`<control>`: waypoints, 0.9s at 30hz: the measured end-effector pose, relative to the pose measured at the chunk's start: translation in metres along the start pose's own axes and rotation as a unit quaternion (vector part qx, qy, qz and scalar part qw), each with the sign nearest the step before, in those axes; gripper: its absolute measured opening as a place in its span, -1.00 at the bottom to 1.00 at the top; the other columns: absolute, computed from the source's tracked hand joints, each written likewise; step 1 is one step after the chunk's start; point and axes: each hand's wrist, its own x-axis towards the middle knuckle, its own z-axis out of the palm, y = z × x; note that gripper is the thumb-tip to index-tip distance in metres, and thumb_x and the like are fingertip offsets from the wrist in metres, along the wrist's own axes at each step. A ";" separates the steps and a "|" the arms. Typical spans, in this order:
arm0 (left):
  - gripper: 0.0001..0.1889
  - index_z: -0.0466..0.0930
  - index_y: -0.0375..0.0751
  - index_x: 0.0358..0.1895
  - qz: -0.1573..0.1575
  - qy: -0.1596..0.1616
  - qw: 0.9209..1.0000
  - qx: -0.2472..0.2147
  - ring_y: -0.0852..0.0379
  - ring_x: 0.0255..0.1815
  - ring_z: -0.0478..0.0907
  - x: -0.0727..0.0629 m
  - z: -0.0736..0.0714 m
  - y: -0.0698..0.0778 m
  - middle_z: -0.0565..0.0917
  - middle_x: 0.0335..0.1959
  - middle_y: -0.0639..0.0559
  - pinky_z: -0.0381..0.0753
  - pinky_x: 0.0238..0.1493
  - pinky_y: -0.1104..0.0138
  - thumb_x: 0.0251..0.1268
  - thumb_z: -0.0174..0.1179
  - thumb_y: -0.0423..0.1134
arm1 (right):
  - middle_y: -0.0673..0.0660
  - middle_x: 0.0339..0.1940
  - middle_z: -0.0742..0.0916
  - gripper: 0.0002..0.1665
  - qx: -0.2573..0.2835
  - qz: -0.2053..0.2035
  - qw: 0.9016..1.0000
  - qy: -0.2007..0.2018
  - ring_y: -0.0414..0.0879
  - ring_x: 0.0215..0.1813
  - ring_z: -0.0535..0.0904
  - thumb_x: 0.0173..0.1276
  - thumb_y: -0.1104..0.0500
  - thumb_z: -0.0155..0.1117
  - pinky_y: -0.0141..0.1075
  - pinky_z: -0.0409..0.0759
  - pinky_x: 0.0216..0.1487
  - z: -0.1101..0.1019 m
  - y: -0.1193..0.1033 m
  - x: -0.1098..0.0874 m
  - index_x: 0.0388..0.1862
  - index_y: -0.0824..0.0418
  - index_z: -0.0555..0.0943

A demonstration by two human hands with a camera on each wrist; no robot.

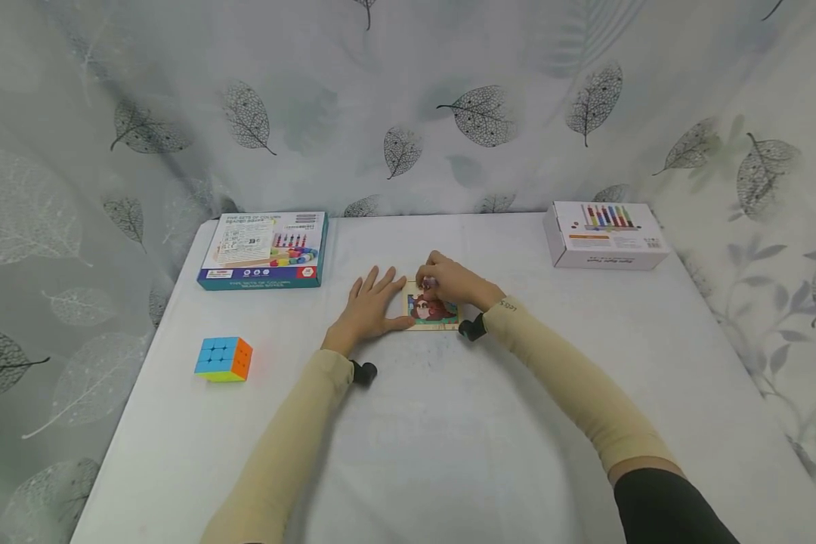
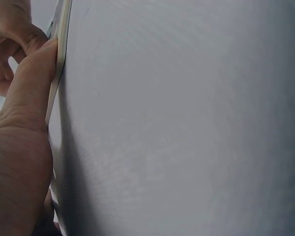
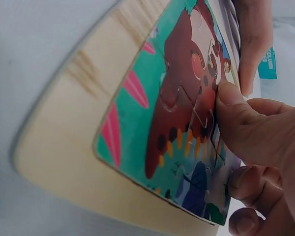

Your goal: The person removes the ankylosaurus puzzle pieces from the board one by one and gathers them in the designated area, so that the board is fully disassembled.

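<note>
One puzzle board (image 3: 59,142), probably at the piece-fitting step.
Left hand (image 1: 369,310) lies spread, touching its edge; right hand (image 1: 454,281) curls, grasp unclear; next likely calls for exact pressing.

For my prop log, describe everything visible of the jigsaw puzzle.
The jigsaw puzzle lies on the white table: a pale, wooden-looking board with brown streaks, framing interlocking pieces picturing a brown animal against green. The left hand rests its thumb on one edge; the right hand, thumb on the pieces, partly hides it.
</note>
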 end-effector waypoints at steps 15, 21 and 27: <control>-0.03 0.03 0.09 0.63 0.000 0.001 1.000 -0.004 -0.14 0.73 -0.35 0.000 -0.001 0.002 -0.10 0.70 0.02 -0.29 0.67 -0.16 0.25 0.18 0.39 | 0.21 -0.05 0.64 -0.59 0.026 -0.030 0.998 0.040 0.04 -0.04 0.57 0.37 0.16 0.38 -0.09 0.60 0.07 0.000 0.003 -0.004 0.14 0.23 0.56; -0.02 0.04 0.08 0.63 0.000 0.003 1.000 -0.008 -0.15 0.73 -0.35 -0.001 -0.001 0.003 -0.10 0.70 0.02 -0.29 0.67 -0.17 0.24 0.20 0.39 | 0.19 -0.14 0.72 -0.83 0.068 -0.059 0.994 0.069 0.01 -0.15 0.62 0.46 0.20 0.26 -0.13 0.62 -0.07 -0.012 0.008 -0.010 -0.07 0.24 0.68; -0.02 0.05 0.06 0.63 0.001 0.007 1.000 -0.001 -0.17 0.72 -0.32 -0.001 -0.001 0.003 -0.08 0.70 -0.01 -0.26 0.67 -0.17 0.23 0.20 0.38 | 0.15 -0.12 0.80 -0.78 0.089 -0.018 0.993 0.073 -0.01 -0.29 0.66 0.54 0.10 0.16 -0.22 0.59 -0.27 -0.032 0.018 -0.027 0.02 0.13 0.66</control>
